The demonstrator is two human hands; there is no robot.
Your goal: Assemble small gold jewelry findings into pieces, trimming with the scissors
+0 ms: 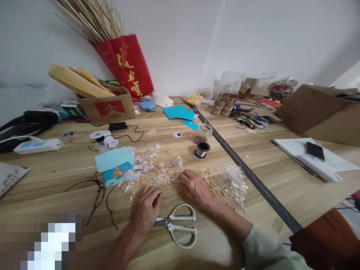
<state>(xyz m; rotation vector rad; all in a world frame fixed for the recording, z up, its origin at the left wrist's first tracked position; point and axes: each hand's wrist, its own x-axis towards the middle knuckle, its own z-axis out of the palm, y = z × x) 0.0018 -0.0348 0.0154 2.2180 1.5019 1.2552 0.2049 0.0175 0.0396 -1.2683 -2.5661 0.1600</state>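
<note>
My left hand (pixel 148 204) rests on the table just in front of the loose jewellery findings, its fingers curled and closed. Whatever it may pinch is too small to make out. My right hand (pixel 194 186) lies to the right of the gold and silver findings (pixel 165 174), fingers bent down and together, their tips hidden. Between my wrists lie open-handled scissors (pixel 181 225) with pale grips, the blades partly behind my left hand. Gold chains (pixel 222 189) spread beside my right forearm. A spool of silver wire (pixel 201 149) stands beyond my right hand.
Blue cards (pixel 112 161) and black cords (pixel 97 195) lie left. A jar of brown beads (pixel 201 138) stands near the spool. Plastic bags (pixel 234 180) sit right of the chains. Further off are a cardboard box (pixel 112 108), red bag (pixel 126 67) and phone (pixel 315 150).
</note>
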